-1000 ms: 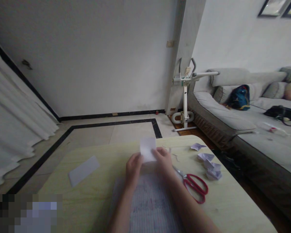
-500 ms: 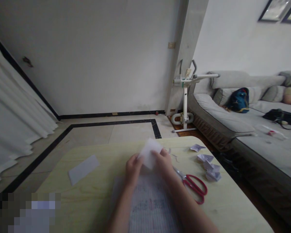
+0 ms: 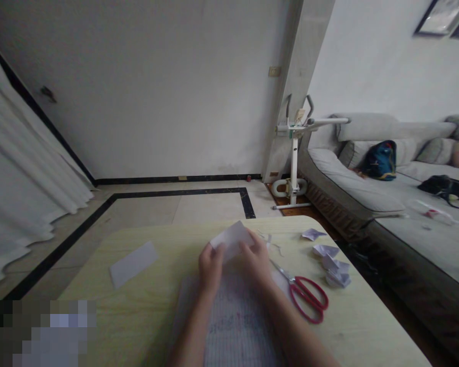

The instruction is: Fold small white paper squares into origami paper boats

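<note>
A small white sheet of paper [image 3: 233, 238] is held up between both hands above the table's far half. My left hand [image 3: 211, 262] grips its left edge, thumb on the near face. On the right side my right hand [image 3: 255, 255] pinches it with the thumb in front; the fingers behind the paper are hidden. Below my forearms lies a lined sheet with writing [image 3: 237, 321]. Red-handled scissors [image 3: 309, 298] rest to the right of my right forearm, and thin paper scraps [image 3: 275, 245] lie just beyond that hand.
On the pale wooden table [image 3: 137, 326], a white paper rectangle [image 3: 133, 264] lies at left. Several folded paper pieces [image 3: 334, 265] sit along the right edge. Beyond stand a white exercise machine [image 3: 294, 158] and a grey sofa [image 3: 367, 196] with a blue backpack [image 3: 381, 160]; a person is partly visible there.
The paper in my hands has turned, from standing corner-up to lying more sideways, its upper edge now slanting. Both hands still hold it. The whole view has shifted slightly.
</note>
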Demonstrator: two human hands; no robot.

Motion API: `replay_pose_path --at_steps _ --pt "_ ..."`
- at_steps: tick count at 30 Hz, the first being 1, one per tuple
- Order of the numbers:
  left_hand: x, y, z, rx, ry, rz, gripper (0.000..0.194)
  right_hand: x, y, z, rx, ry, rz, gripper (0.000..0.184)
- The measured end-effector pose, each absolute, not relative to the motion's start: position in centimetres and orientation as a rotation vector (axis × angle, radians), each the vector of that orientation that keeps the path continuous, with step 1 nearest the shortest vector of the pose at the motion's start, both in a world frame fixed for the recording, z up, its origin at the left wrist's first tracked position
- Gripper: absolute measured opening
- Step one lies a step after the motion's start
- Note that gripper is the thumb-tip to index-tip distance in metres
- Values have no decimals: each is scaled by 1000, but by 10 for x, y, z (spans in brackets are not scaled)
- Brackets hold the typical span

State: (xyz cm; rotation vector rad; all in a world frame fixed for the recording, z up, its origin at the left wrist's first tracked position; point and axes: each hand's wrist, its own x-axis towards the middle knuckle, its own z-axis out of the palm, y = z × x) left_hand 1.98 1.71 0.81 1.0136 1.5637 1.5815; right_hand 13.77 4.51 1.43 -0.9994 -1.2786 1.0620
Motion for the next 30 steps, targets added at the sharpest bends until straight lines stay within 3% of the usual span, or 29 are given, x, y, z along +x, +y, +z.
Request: replay_pose_path --at_steps 6,12,16,21,27,30 --pt "16 17 6 1095 1616 1612 22 138 36 18 -819 -1693 768 36" --pt "15 17 2 1081 1599 1588 21 137 36 10 -850 -1794 564 55" --pt "16 18 3 981 1569 1586 25 135 38 3 -892 -1880 475 56" --pt "15 15 13 1049 1544 1559 35 131 34 9 -1011 -1999 454 57" --pt "15 15 14 1030 1572 1575 30 131 28 18 -887 -1965 598 62" --pt "15 17 8 1026 1534 1569 29 134 31 16 -880 -1767 791 50"
